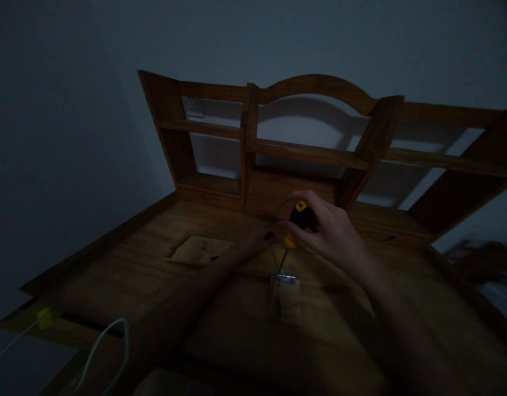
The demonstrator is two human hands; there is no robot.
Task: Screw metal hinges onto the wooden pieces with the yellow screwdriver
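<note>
My right hand (325,225) is closed around the black and yellow handle of a screwdriver (302,215). The screwdriver's shaft slants down, its tip at a small metal hinge (285,277). The hinge lies on pale wood, with a short wooden block (290,308) on the near side of it. Beyond and left of the hinge, my left hand (257,240) rests low by a wooden plank (199,250), its fingers bent. Dim light hides whatever may be between those fingers.
The wooden desktop (146,242) has a raised shelf unit (307,151) along its back, against the wall. A white cable (125,341) loops at the lower left, near a yellow piece (44,318). A wall socket (194,107) shows through the left shelf. Dark items (490,261) lie beyond the right edge.
</note>
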